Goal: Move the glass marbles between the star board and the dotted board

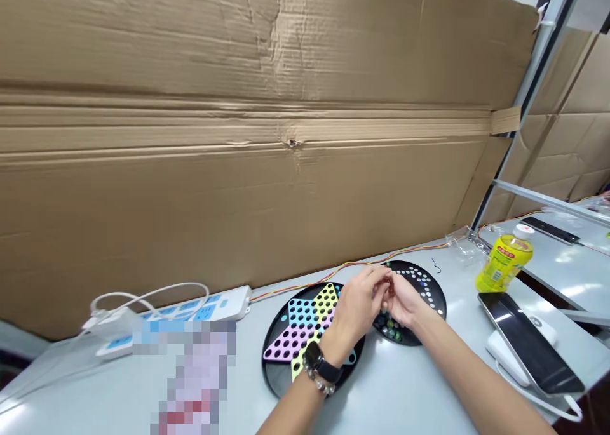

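Both of my hands meet over the gap between two round black boards, their fingers curled and pressed together. My left hand (358,300), with a black watch and a beaded bracelet at its wrist, is above the right side of the Chinese checkers board (271,374), which has a coloured star with many holes. Beside it, my right hand (401,300) is over the other round black board (438,293), which has pale holes. Green marbles (393,330) lie on that board near my right hand. Whatever the fingers hold is hidden.
A white power strip (229,301) with a cable lies back left. At right are a yellow drink bottle (505,260) and a black phone (531,343) resting on a white power bank (505,352). A cardboard wall (238,200) rises behind, with thin coloured wires (381,255) along its foot.
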Action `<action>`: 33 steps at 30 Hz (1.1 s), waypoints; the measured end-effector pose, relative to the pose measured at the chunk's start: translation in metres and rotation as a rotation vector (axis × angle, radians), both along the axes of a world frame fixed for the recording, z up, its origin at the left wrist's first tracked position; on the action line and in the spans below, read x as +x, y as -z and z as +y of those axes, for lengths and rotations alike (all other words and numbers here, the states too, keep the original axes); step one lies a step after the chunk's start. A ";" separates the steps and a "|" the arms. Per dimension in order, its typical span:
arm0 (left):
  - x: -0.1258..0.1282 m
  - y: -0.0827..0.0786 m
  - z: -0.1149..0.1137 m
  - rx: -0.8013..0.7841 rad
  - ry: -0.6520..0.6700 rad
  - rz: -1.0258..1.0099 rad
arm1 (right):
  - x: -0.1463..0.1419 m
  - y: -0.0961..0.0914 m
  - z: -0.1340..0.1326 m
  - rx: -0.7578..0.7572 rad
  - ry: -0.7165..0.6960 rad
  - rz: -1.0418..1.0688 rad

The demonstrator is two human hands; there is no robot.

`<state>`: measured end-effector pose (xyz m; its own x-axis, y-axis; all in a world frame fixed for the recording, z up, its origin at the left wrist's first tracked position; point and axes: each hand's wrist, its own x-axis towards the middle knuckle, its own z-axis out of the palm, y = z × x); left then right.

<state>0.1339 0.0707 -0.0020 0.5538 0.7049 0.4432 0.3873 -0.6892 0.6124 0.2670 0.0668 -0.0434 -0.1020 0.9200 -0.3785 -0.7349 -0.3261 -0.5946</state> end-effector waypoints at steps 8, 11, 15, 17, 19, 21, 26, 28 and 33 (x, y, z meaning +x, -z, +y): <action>-0.012 0.008 0.020 0.032 -0.141 0.167 | 0.041 -0.011 0.008 0.004 0.115 0.042; -0.004 0.018 0.028 0.052 -0.134 0.332 | 0.055 -0.011 0.011 0.003 0.189 0.046; 0.020 0.024 0.041 0.068 -0.127 0.439 | 0.062 -0.007 0.013 -0.011 0.258 0.036; 0.034 0.024 0.047 0.077 -0.125 0.497 | 0.063 -0.007 0.014 -0.009 0.274 0.030; 0.046 0.025 0.050 0.087 -0.123 0.549 | 0.064 -0.007 0.014 -0.002 0.281 0.026; 0.056 0.026 0.051 0.099 -0.133 0.590 | 0.064 -0.008 0.014 0.004 0.283 0.021; 0.065 0.030 0.051 0.104 -0.194 0.646 | 0.062 -0.008 0.014 0.007 0.275 0.008; 0.065 0.031 0.052 0.081 -0.219 0.661 | 0.060 -0.008 0.014 0.013 0.272 0.005; 0.059 0.030 0.059 -0.008 -0.245 0.695 | 0.060 -0.006 0.014 0.042 0.255 -0.010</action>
<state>0.1925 0.1298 -0.0318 0.5316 0.8460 0.0418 0.8299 -0.5301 0.1740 0.3265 0.0806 -0.0374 0.1391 0.9305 -0.3388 -0.7845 -0.1053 -0.6111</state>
